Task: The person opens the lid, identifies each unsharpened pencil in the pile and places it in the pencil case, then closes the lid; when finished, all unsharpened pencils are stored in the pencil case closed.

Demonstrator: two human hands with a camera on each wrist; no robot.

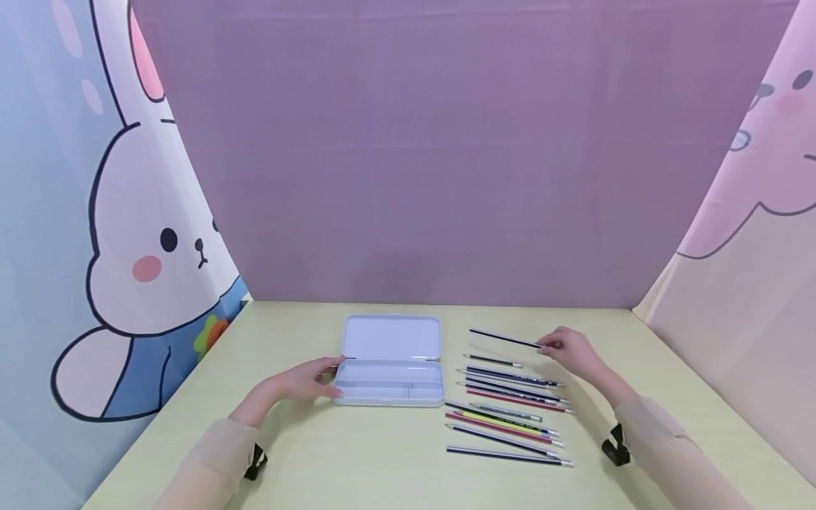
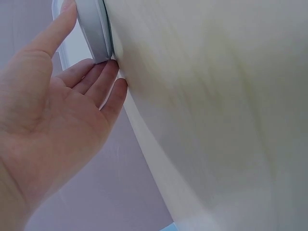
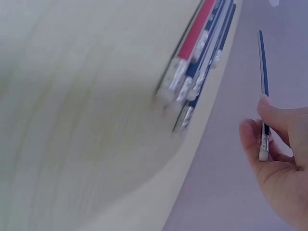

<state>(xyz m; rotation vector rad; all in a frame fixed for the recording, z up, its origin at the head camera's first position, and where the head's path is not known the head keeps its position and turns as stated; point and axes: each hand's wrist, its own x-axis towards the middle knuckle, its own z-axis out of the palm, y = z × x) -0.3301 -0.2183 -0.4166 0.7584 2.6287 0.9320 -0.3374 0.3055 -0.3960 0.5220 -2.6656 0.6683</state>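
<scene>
My right hand [image 1: 569, 350] pinches a dark striped pencil [image 1: 506, 338] near its eraser end, above the table. In the right wrist view, the white eraser and metal band of that pencil [image 3: 263, 77] show below the thumb. At the left side of an open white pencil case [image 1: 372, 401], my left hand [image 1: 296, 380] holds the edge between thumb and fingers. The left wrist view shows the thumb on the rim of the case [image 2: 92, 31] and the fingertips against its side. Its lid [image 1: 392, 337] is tilted back; the compartments hold nothing visible.
Right of the case, several pencils lie in rough rows: a short dark one [image 1: 494, 360] at the back, red ones [image 1: 510, 399], a yellow one [image 1: 503, 424] and a dark one [image 1: 503, 455] nearest. A purple cloth [image 1: 408, 156] hangs behind the table [image 1: 357, 460].
</scene>
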